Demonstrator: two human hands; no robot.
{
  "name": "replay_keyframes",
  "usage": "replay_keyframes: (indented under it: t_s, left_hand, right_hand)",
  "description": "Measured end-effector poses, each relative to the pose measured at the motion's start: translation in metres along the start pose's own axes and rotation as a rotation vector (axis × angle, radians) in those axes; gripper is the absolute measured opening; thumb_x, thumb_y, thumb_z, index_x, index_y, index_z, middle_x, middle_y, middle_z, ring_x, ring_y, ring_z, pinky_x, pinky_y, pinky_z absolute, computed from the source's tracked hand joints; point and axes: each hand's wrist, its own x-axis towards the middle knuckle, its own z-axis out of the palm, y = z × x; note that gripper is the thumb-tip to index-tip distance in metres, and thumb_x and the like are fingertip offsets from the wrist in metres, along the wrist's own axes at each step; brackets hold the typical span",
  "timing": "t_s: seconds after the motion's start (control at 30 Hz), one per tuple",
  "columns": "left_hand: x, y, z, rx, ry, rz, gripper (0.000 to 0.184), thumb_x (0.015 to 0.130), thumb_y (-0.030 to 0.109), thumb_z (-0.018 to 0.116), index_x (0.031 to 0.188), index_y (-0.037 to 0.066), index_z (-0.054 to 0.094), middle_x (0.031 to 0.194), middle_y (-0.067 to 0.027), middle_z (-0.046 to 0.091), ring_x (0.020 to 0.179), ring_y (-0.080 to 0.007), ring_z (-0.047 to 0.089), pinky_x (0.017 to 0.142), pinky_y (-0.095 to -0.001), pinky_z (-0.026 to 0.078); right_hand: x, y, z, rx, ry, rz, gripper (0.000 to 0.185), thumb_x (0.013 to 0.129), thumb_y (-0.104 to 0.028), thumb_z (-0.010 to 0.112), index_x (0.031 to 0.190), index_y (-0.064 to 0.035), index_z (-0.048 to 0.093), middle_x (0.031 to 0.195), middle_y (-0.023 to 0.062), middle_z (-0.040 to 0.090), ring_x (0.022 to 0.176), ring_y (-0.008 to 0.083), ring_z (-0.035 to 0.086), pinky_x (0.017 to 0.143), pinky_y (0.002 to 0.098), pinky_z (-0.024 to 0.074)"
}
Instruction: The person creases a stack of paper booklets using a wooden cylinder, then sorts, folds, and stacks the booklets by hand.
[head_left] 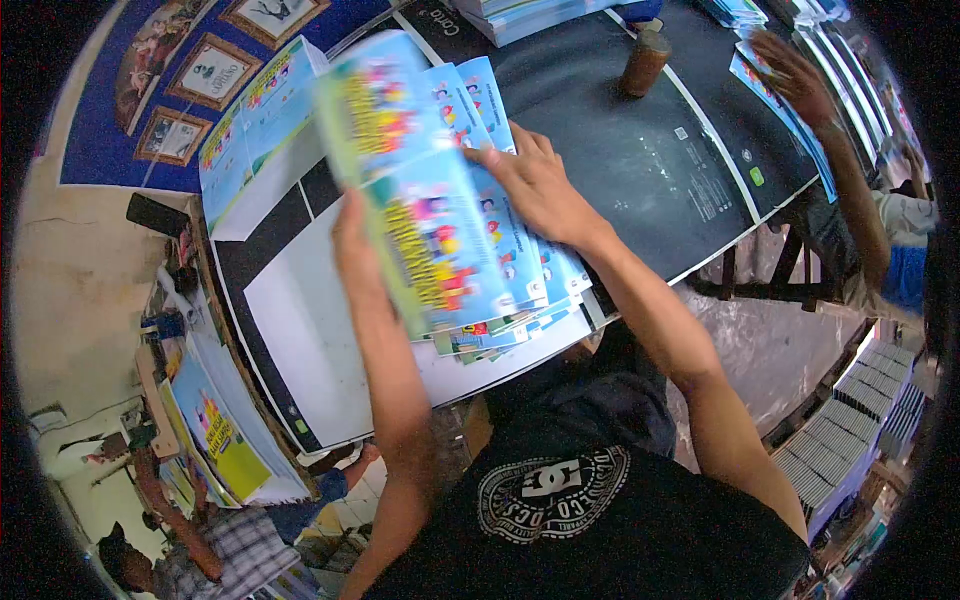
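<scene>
Left: a stack of printed cover sheets (262,115) is seen near the far edge of the bench (590,110). Beside the left hand (357,245), a pale board (300,330) lies flat.

Centre: the left edge of the upper cover sheet (430,200) is held by the left hand, fingertips partly hidden. The sheet is raised and blurred; whether it is single or layered cannot be told. Beneath it and to its right, fanned cover sheets (515,235) are spread in uneven steps. The right hand (545,195) is laid over their right side, thumb reaching to the upper sheet; whether anything is pinched there cannot be told.

Handling (judged): light paper or thin card, flexible, likely slick where glossy; easily creased, and prone to slide when fanned. Hold is best taken at opposite edges, flat-fingered, with the printed faces left unpressed.

Right: a brown container (645,65) is noted well apart from the sheets. Farther right, a co-worker's hand (790,80) is raised.
</scene>
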Motion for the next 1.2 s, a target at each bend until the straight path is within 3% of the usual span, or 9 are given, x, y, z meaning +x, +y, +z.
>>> replay_keyframes:
  t_s: [0.07,0.2,0.23,0.43,0.6,0.93,1.03,1.17,1.2]
  left_hand:
    - [0.002,-0.022,0.012,-0.038,-0.038,-0.094,0.048,0.104,0.040,0.048,0.128,-0.001,0.057,0.113,-0.0103,0.067,0.095,-0.0183,0.068,0.082,-0.0314,0.056]
    - [-0.003,-0.024,0.026,-0.265,-0.147,-0.164,0.051,0.103,0.040,0.050,0.135,0.001,0.051,0.120,-0.0117,0.065,0.101,-0.0201,0.067,0.085,-0.0333,0.056]
    - [-0.002,-0.023,0.024,-0.328,-0.164,-0.191,0.051,0.103,0.039,0.050,0.137,0.001,0.050,0.122,-0.0125,0.064,0.104,-0.0210,0.067,0.087,-0.0343,0.056]
    - [0.001,-0.026,0.018,-0.529,-0.213,-0.279,0.051,0.104,0.036,0.049,0.142,0.003,0.045,0.130,-0.0155,0.060,0.113,-0.0262,0.064,0.094,-0.0397,0.054]
    - [0.003,-0.029,0.012,-0.524,-0.218,-0.328,0.052,0.103,0.036,0.050,0.142,0.002,0.044,0.130,-0.0167,0.060,0.113,-0.0269,0.064,0.094,-0.0405,0.055]
    - [0.008,-0.003,-0.013,-0.374,-0.036,-0.141,0.049,0.104,0.038,0.047,0.134,0.000,0.053,0.117,-0.0173,0.067,0.095,-0.0252,0.071,0.080,-0.0372,0.060]
    - [0.010,0.018,-0.039,-0.432,-0.082,-0.062,0.046,0.104,0.038,0.046,0.133,0.003,0.053,0.120,-0.0149,0.067,0.099,-0.0270,0.070,0.084,-0.0436,0.059]
    - [0.006,0.029,-0.047,-0.434,0.007,0.025,0.047,0.103,0.038,0.047,0.134,0.003,0.052,0.120,-0.0147,0.066,0.100,-0.0289,0.069,0.086,-0.0437,0.058]
    - [0.007,0.028,-0.043,-0.444,0.024,0.019,0.047,0.103,0.038,0.047,0.135,0.003,0.052,0.120,-0.0145,0.066,0.100,-0.0288,0.069,0.087,-0.0428,0.057]
  right_hand:
    - [0.001,-0.001,0.002,0.150,0.053,0.164,0.059,0.101,-0.055,0.042,0.131,-0.0097,0.065,0.147,0.0263,0.041,0.131,0.0456,0.038,0.115,0.0513,0.0258]
    - [0.003,-0.005,-0.012,0.126,-0.083,0.058,0.065,0.094,-0.061,0.053,0.122,-0.0054,0.070,0.139,0.0220,0.047,0.131,0.0414,0.040,0.114,0.0509,0.0265]
    - [0.003,-0.007,-0.012,0.177,-0.080,0.068,0.058,0.093,-0.053,0.060,0.118,-0.0018,0.071,0.149,0.0266,0.040,0.136,0.0418,0.034,0.116,0.0503,0.0230]
    - [0.003,-0.005,-0.012,0.141,-0.071,0.030,0.060,0.092,-0.058,0.059,0.121,-0.0064,0.070,0.139,0.0214,0.048,0.130,0.0420,0.041,0.113,0.0493,0.0296]
    - [0.003,-0.002,-0.012,0.140,-0.081,0.000,0.060,0.091,-0.057,0.060,0.123,-0.0075,0.070,0.145,0.0266,0.043,0.134,0.0446,0.038,0.115,0.0505,0.0269]
    - [0.004,-0.001,-0.014,0.217,-0.127,0.026,0.063,0.089,-0.056,0.065,0.129,-0.0079,0.066,0.151,0.0325,0.034,0.141,0.0466,0.030,0.117,0.0527,0.0237]
    - [0.005,0.003,-0.013,0.134,-0.143,0.028,0.062,0.086,-0.049,0.070,0.135,-0.0103,0.061,0.149,0.0346,0.034,0.140,0.0487,0.030,0.116,0.0539,0.0269]
    - [-0.001,0.001,-0.001,0.061,0.060,-0.055,0.072,0.085,-0.034,0.074,0.149,-0.0163,0.046,0.153,0.0300,0.031,0.139,0.0503,0.031,0.116,0.0543,0.0276]
    - [-0.001,-0.001,-0.002,0.013,0.055,-0.079,0.068,0.085,-0.033,0.074,0.146,-0.0171,0.049,0.152,0.0316,0.030,0.137,0.0519,0.032,0.115,0.0545,0.0288]
